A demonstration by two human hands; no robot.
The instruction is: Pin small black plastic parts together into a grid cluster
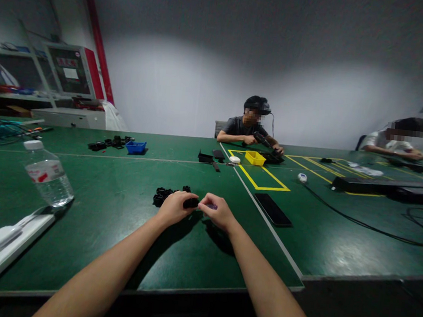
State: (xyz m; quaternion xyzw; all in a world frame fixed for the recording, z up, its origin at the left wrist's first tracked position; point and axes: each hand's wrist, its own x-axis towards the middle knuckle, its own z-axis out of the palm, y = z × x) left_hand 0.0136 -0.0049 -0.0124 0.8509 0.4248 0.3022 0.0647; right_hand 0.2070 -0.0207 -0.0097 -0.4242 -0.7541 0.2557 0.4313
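Note:
My left hand (pixel 174 208) is closed around a small black part (pixel 190 203), its fingers bent over the top. Close beside it, my right hand (pixel 218 211) pinches at the right end of that part. Something small and purplish (pixel 212 206) shows at the right hand's fingers, too small to name. A cluster of black parts (pixel 160 196) lies on the green table just behind and left of my left hand. Both hands are low over the table and cast shadows on it.
A water bottle (pixel 49 174) and a white power strip (pixel 6 245) stand at the left. A phone (pixel 273 210) lies right of my hands. Farther back are a blue bin (pixel 136 147), a yellow bin (pixel 255 158) and two people at work. A black cable (pixel 363 227) curves across the right side.

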